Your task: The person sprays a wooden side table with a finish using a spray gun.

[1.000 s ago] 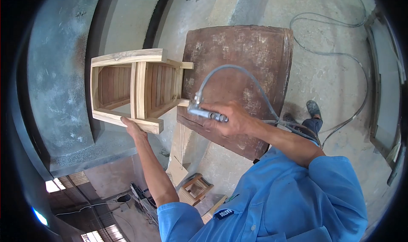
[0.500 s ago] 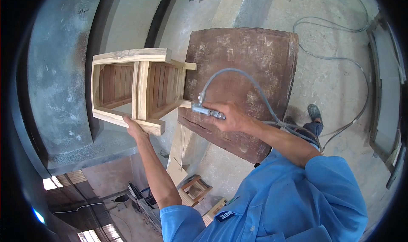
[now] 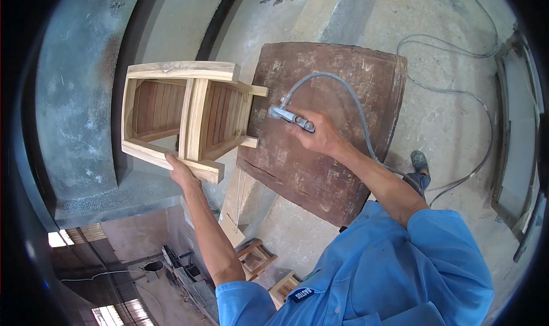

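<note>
Right fingers (image 3: 298,134) curl snugly around a metal gun (image 3: 292,118); left fingers (image 3: 173,161) clasp a slatted wooden frame (image 3: 197,119).

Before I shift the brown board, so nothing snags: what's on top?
Two ends of the wooden frame overlap one edge of the brown board, contact unclear. The right hand, metal tool and hose show over it. Board surface behind these is covered.

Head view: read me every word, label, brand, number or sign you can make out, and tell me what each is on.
"ASTOS", perhaps with a B or G before it: white letters on the dark label of the blue shirt.
No other text is readable; I make out none on the metal hand tool or the wooden piece.
</note>
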Demonstrator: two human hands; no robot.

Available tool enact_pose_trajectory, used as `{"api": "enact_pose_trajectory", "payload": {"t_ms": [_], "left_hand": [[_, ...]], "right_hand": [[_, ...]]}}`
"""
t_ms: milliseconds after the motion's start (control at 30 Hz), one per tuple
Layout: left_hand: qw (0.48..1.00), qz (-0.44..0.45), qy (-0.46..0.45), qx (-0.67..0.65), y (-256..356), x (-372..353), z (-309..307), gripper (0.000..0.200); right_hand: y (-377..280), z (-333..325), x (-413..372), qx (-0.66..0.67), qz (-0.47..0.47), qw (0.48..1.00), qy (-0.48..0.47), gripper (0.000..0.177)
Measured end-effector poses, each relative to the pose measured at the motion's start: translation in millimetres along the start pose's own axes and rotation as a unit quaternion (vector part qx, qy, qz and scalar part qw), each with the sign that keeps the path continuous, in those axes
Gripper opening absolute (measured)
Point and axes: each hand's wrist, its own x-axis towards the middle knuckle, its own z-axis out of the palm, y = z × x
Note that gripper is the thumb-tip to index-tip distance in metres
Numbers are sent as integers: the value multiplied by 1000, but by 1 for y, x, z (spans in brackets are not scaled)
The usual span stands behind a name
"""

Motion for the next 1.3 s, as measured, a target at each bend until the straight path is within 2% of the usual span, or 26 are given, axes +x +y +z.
{"api": "enact_pose_trajectory", "payload": {"t_ms": [233,300,400,433,467,533,567,633,667,733,767,867,900,933,967,1067,1100,1133,1267,1300], "left_hand": [[1000,11,-10,5,-7,5,-4,88],[1000,18,-10,16,-8,8,-5,88],[1000,7,-3,5,-6,6,-2,78],[1000,8,-3,4,-5,4,-2,78],[1000,18,-3,14,-4,2,-2,83],[999,28,-2,23,1,-2,1,88],[1000,13,-2,13,3,-3,2,83],[1000,-2,0,-1,2,-1,2,78],[1000,-3,2,4,1,1,2,78],[1000,-5,9,6,-7,8,-1,77],[1000,17,8,7,-11,10,-2,76],[999,34,10,4,-15,13,-2,74],[999,44,10,7,-17,14,-2,78],[998,54,10,11,-19,16,-3,84],[998,54,13,10,-20,18,-4,84],[998,51,16,14,-13,6,-1,83],[998,60,17,18,-10,2,2,83],[997,69,19,22,-9,-1,3,83],[997,71,20,10,-3,-8,7,83],[998,67,18,3,2,-14,9,76]], "right_hand": [[23,25,9,-5,5,999,34,48],[22,32,7,23,104,993,-61,49],[31,59,-7,39,83,990,-105,51],[25,58,-12,7,70,990,-118,53],[31,65,-16,7,69,991,-118,53],[39,78,-18,-10,-40,995,-87,48],[46,79,-18,-11,-42,995,-88,48],[37,67,-6,15,89,989,-114,51],[38,63,0,14,86,989,-117,51],[42,56,13,17,88,994,-59,51],[43,56,18,1,52,999,-12,50],[49,59,27,-28,36,999,22,48],[47,60,26,-28,34,999,20,48],[45,63,22,-23,60,998,-29,48],[43,66,18,-17,85,993,-78,49],[31,78,6,-2,89,987,-130,50],[40,85,2,-10,47,992,-119,50],[46,89,3,-11,46,992,-121,50],[49,83,17,-13,75,992,-104,48],[47,78,23,-21,91,992,-88,47]]}}
